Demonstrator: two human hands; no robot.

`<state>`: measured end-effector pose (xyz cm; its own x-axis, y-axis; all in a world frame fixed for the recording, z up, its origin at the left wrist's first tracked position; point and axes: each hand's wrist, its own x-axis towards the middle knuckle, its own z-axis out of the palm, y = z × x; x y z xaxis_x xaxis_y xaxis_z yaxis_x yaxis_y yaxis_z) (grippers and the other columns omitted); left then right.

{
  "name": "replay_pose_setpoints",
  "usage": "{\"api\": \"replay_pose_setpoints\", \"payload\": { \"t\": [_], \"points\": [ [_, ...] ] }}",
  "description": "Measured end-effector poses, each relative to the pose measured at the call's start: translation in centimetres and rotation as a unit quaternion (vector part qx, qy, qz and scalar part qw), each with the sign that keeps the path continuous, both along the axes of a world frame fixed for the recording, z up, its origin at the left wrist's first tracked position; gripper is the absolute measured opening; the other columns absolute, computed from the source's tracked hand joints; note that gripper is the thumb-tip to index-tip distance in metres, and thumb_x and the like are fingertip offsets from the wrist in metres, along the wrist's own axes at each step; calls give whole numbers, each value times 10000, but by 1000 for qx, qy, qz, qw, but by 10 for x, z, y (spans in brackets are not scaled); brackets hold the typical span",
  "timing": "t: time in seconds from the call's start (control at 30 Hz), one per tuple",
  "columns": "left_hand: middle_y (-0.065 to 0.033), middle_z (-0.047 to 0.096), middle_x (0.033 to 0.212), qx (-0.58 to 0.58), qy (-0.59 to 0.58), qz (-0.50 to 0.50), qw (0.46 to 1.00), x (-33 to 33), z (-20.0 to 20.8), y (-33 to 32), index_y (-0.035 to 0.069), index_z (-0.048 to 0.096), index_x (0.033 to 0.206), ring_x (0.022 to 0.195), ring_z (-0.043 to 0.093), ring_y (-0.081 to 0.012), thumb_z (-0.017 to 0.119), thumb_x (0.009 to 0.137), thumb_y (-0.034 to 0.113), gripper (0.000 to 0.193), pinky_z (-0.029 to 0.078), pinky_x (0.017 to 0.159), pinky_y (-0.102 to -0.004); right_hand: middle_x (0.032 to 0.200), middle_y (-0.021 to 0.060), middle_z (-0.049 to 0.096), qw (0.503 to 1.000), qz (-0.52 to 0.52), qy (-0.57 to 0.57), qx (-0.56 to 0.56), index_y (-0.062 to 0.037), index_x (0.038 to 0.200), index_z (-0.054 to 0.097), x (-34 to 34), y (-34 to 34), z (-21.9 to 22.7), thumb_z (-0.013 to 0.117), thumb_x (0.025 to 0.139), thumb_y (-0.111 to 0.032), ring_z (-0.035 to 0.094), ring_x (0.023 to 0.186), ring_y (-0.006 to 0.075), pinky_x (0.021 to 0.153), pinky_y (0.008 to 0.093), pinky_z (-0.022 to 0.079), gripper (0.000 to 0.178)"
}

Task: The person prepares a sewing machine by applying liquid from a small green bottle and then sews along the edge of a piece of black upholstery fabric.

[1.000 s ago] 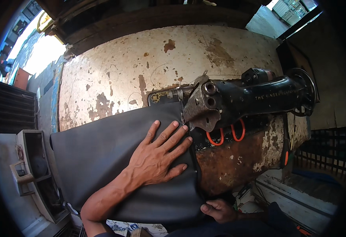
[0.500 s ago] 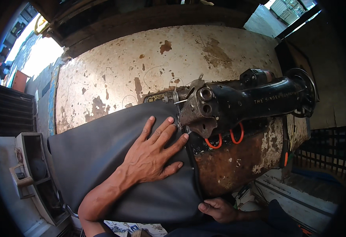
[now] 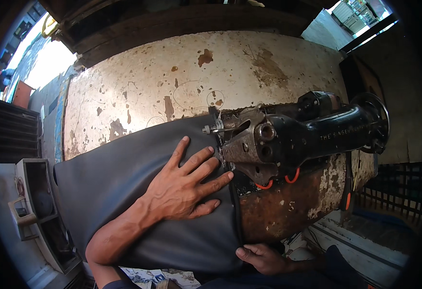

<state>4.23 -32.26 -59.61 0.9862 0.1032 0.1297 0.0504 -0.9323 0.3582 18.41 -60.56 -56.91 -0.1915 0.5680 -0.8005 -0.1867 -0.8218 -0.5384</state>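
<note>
A large sheet of smooth black leatherette lies over the left part of the worktable, its right edge beneath the head of a black sewing machine. My left hand presses flat on the sheet with its fingers spread, the fingertips just left of the needle area. The metal head cover hides the needle and presser foot. At the sheet's near right corner, my right hand is closed, with the thumb against the edge and the other fingers curled underneath, partly hidden.
The worn, stained worktable stretches behind the machine, with loose thread on it. Orange loops hang below the machine arm, and an orange-tipped tool lies at the right edge. A drawer unit stands at the left.
The sheet has slid away from me past the machine head, so its far corner reaches further back. Both hands keep the same hold, and the view has shifted slightly.
</note>
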Motion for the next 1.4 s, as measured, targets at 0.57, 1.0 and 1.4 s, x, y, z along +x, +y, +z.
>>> {"api": "replay_pose_setpoints", "payload": {
  "t": [0.57,1.0,1.4],
  "points": [
    [-88,477,1583,-15,56,3,998,-28,19,-32,142,495,1534,1529,344,-308,673,922,527,744,135,1258,-635,1016,152,689,979,-109,-167,49,101,1272,587,-55,-37,-3,540,1102,-309,670,990,166,907,285,516,447],
    [-58,384,1648,-15,69,-25,997,-27,5,-43,161,449,1556,1567,265,-282,583,959,613,761,68,1257,-662,757,180,662,943,-39,-288,164,27,1096,645,-47,-25,5,606,1053,-217,699,675,315,617,362,515,251],
    [-68,400,1630,-29,57,-50,997,-28,2,-39,150,510,1496,1562,275,-276,564,971,609,700,82,1243,-691,932,130,734,597,164,-656,432,-67,1121,742,55,88,30,747,918,-226,723,880,285,856,436,538,258]
  ]
}}
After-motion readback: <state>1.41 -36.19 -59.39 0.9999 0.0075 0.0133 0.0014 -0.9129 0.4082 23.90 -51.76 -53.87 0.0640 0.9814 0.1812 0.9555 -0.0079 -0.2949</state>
